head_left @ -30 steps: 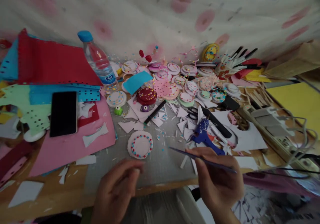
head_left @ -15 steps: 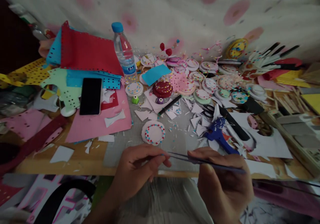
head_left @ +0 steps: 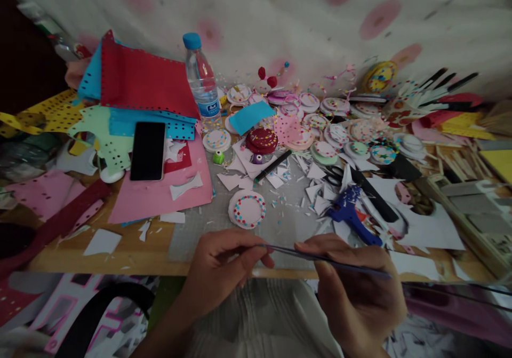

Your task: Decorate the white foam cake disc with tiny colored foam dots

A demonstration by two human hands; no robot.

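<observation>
My right hand [head_left: 356,283] grips dark tweezers [head_left: 332,262], which point left over the table's front edge. Their tips meet the fingertips of my left hand [head_left: 228,262], whose thumb and index finger are pinched together. What sits in that pinch is tiny, with a hint of blue, and I cannot make it out. Just beyond my left hand lies a round white foam disc [head_left: 247,209], ringed with small red and blue stars. Behind it are a dark pen [head_left: 273,167], a small green eyeball bead [head_left: 218,157] and a purple one [head_left: 258,158].
Several decorated discs crowd the back near a water bottle [head_left: 203,86]. A phone [head_left: 148,151] lies on pink foam [head_left: 192,198] at left. On the right are a blue glue gun [head_left: 350,214], scissors [head_left: 333,175], white scraps [head_left: 432,224] and a tray [head_left: 460,224].
The tweezers' two arms, apart before, have come together at my left fingertips. Both hands stay nearly in place, and the view has shifted slightly.
</observation>
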